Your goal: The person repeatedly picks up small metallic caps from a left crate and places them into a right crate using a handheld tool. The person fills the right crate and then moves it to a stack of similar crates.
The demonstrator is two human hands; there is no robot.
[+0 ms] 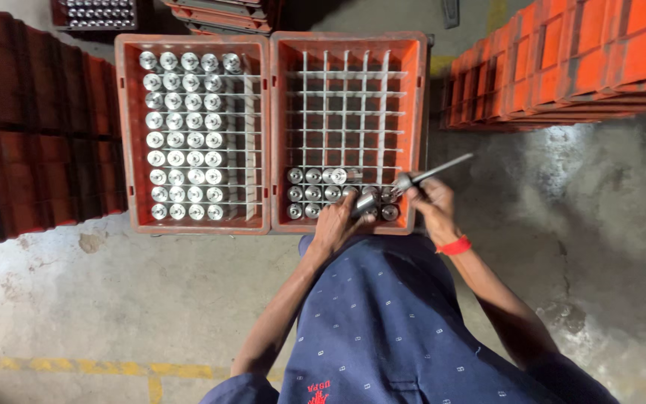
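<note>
My left hand [336, 222] grips a shiny metal cylinder [364, 203] over the near edge of the right orange crate [413, 127]. My right hand [431, 200] holds a thin metal tool [431, 173], its tip close to the cylinder. This crate has a white grid divider, with several metal cylinders [313, 193] standing in its nearest rows; the far rows are bare. The left orange crate [126, 135] holds several rows of the same cylinders [185, 135]. A red band sits on my right wrist.
Stacked orange crates [562, 60] stand at the right and dark red ones [31, 135] at the left. More crates lie beyond. The floor is rough concrete with a yellow line [106, 368] near me.
</note>
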